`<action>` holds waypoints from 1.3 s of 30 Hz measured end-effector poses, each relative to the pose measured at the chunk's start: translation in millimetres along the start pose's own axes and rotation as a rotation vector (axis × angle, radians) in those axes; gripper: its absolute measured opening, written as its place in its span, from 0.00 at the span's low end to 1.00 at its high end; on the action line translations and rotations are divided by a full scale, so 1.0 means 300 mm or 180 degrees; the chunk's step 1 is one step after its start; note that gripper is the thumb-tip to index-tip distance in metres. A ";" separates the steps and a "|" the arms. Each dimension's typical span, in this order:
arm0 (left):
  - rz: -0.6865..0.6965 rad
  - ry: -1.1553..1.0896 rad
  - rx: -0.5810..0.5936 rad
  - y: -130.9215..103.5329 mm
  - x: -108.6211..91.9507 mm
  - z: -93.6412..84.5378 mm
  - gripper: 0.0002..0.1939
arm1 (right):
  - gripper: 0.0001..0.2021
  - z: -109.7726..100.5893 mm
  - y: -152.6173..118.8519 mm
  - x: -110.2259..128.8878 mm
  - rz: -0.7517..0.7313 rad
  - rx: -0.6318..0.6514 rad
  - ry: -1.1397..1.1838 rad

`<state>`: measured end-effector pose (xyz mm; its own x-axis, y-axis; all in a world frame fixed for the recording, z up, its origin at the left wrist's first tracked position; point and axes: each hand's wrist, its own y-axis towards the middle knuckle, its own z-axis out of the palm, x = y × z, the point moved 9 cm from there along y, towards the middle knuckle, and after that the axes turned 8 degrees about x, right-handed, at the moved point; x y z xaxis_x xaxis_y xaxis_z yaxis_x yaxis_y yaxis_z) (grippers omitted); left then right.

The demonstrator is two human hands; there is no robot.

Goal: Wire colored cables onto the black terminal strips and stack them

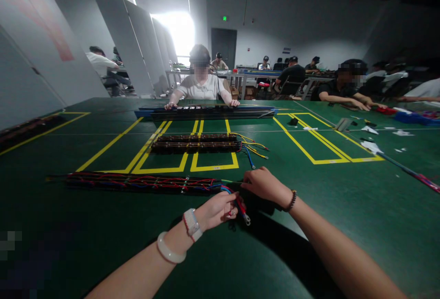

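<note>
A long black wiring assembly (144, 183) with red and blue wires along it lies across the green table in front of me. At its right end my left hand (218, 209) is closed around the red and blue cables (242, 206), whose metal ring lugs stick out at the lower right. My right hand (263, 183), just right of the assembly's end, has its fingers pinched at a thin green wire (231, 181). The fingertips are partly hidden by the hand itself.
Two shorter black assemblies (195, 143) with yellow and blue leads lie beyond, on yellow-taped outlines. Across the green table (165, 253), a person holds a long blue-edged black piece (213, 113). Paper scraps (371, 146) and a cable (409, 170) lie at right, near another person.
</note>
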<state>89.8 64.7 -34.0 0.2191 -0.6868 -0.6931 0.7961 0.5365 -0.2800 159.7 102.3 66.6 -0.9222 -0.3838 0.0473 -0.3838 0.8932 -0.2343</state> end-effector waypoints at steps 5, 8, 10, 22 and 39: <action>-0.0091 0.0009 0.0052 -0.005 -0.001 0.000 0.11 | 0.10 -0.027 0.032 -0.045 0.0231 -0.0597 -0.0295; -0.0182 0.0076 0.0158 -0.008 0.000 0.012 0.10 | 0.09 -0.028 0.057 -0.062 0.0192 -0.0857 -0.0376; -0.0228 0.0094 0.0203 -0.010 0.001 0.020 0.10 | 0.09 -0.020 0.075 -0.074 0.0150 -0.0940 -0.0385; 0.0076 0.0020 -0.0021 -0.003 -0.013 0.009 0.08 | 0.14 0.070 -0.037 0.028 -0.1203 -0.1535 -0.0689; 0.0536 -0.0045 -0.0369 -0.016 -0.021 0.002 0.10 | 0.19 0.025 -0.065 0.002 -0.1240 -0.1668 0.0972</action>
<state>84.7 66.2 -27.9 0.3523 -0.5889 -0.7274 0.6774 0.6967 -0.2360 167.0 82.9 64.0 -0.6564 -0.6832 0.3200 -0.5894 0.7291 0.3479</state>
